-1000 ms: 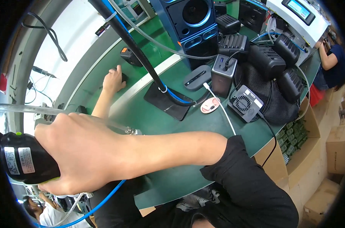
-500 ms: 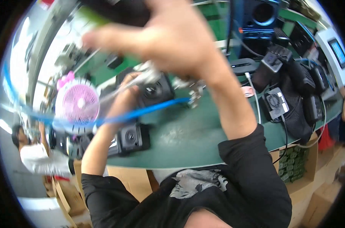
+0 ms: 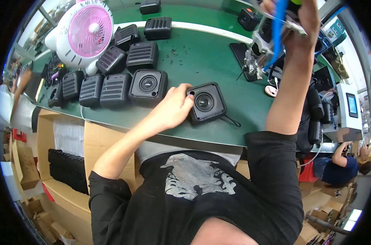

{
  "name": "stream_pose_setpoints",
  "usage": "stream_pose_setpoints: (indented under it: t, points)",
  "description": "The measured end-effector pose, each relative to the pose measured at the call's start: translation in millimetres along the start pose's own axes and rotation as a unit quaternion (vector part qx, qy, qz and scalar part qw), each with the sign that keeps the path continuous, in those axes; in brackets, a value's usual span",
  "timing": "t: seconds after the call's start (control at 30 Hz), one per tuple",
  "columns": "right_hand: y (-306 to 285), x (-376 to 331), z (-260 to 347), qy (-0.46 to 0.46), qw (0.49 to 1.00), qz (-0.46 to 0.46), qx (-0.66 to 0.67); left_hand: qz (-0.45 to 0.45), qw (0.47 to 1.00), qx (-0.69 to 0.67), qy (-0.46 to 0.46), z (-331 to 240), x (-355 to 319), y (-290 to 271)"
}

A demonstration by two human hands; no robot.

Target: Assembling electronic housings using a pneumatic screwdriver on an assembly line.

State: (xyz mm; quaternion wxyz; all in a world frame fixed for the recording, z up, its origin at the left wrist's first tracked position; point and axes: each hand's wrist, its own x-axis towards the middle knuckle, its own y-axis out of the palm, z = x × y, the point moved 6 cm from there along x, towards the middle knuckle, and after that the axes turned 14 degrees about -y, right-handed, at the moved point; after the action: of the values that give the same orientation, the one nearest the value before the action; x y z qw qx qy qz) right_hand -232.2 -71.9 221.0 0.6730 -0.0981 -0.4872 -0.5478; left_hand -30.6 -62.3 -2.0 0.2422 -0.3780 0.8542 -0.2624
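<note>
A small black square speaker (image 3: pixel 206 103) with a round cone and a thin strap lies on the green bench (image 3: pixel 201 61), close to its near edge. My left hand (image 3: pixel 172 109) grips the speaker's left corner with thumb and fingers. My right hand (image 3: pixel 304 16) is raised at the top right. It is closed around a hand tool that is mostly cut off by the frame's top edge, and a blue cable (image 3: pixel 277 32) hangs from the tool. Below that hand stands a small metal fixture (image 3: pixel 255 61) on a black mat.
Several black speaker bodies and ribbed grilles (image 3: pixel 112 77) lie at the bench's left beside a pink and white fan (image 3: pixel 87 30). Open cardboard boxes (image 3: pixel 67 163) with black parts stand below the bench. At right are a screened device (image 3: pixel 349 108) and a seated person (image 3: pixel 340 167).
My right hand has swung with the tool from the left and middle of the view up to the top right. My left hand has closed on the black speaker at the bench's near edge.
</note>
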Motion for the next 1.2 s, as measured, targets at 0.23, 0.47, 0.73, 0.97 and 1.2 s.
stream_pose_setpoints:
  t: [0.23, 0.47, 0.73, 0.97, 1.2]
  points:
    - [18.7, -3.4, 37.9, 0.022, 0.993, 0.013, -0.111, -0.122, 0.968, 0.077, 0.204, -18.9, -5.8, 0.9]
    - [41.7, 3.3, 22.3, -0.068, 0.985, -0.005, -0.159, -0.159, 0.944, 0.208, 0.200, -42.1, -7.5, 21.9]
    - [33.2, -0.2, 14.2, -0.055, 0.981, -0.013, -0.186, -0.128, 0.949, 0.240, 0.162, -39.2, -3.2, 27.6]
    - [20.0, -1.5, 7.2, -0.017, 0.989, 0.107, -0.104, -0.142, 0.942, 0.264, 0.154, -38.0, -3.8, 28.8]
    - [13.2, -21.3, -12.2, 0.105, 0.975, 0.193, -0.042, -0.155, 0.935, 0.272, 0.165, -41.0, -6.9, 28.6]
